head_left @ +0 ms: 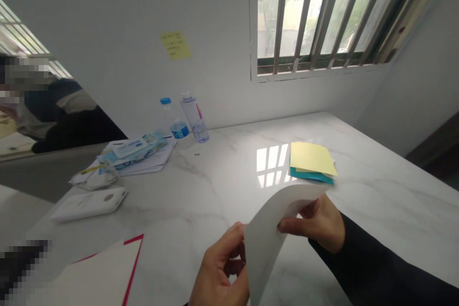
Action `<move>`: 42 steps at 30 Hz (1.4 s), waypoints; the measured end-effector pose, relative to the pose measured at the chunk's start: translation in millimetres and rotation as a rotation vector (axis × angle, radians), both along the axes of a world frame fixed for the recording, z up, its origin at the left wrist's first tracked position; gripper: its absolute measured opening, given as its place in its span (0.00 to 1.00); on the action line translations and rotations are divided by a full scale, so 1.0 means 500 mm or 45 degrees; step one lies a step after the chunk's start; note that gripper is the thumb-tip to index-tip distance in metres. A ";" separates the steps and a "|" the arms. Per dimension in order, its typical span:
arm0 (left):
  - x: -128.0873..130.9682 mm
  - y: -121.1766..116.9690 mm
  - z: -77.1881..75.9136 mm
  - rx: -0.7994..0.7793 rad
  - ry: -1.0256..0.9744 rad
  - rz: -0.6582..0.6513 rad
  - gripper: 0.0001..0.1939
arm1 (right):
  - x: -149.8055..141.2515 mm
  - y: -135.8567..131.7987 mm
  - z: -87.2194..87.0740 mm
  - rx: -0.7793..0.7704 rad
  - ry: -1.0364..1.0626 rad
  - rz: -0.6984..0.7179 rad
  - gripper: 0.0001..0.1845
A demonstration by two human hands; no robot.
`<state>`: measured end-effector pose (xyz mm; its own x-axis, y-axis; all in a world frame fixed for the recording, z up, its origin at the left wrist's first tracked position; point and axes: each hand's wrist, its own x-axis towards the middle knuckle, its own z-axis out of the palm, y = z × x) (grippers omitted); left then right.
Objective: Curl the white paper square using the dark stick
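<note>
A white sheet of paper is held up above the table, curving over toward the right. My right hand pinches it near its upper right part, thumb on the near face and the other fingers behind. At the sheet's left edge is my left hand, its fingers curled against the paper and partly hidden by it. Just beyond the sheet lies a stack of yellow and teal paper on the marble-patterned table.
White sheets with a red edge lie at front left. Behind them are a white phone-like device, a blue-and-white packet on papers, and two plastic bottles by the wall. A person sits beyond a partition at far left.
</note>
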<state>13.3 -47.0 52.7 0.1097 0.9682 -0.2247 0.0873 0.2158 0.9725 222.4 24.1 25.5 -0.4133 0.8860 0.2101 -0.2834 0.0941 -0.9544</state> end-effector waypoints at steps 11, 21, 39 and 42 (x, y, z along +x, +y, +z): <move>0.010 0.010 0.002 -0.121 -0.169 -0.006 0.20 | -0.008 0.014 -0.002 -0.048 0.027 0.009 0.17; -0.025 0.058 -0.047 -0.180 -0.107 -0.333 0.19 | 0.013 0.070 -0.054 -0.187 -0.081 -0.161 0.24; -0.073 0.117 -0.092 -0.100 -0.988 0.165 0.15 | 0.014 0.109 -0.130 -0.271 -0.253 -0.153 0.31; -0.077 0.116 -0.089 -0.067 -1.025 0.192 0.15 | -0.028 0.075 -0.153 -0.113 -0.377 0.013 0.29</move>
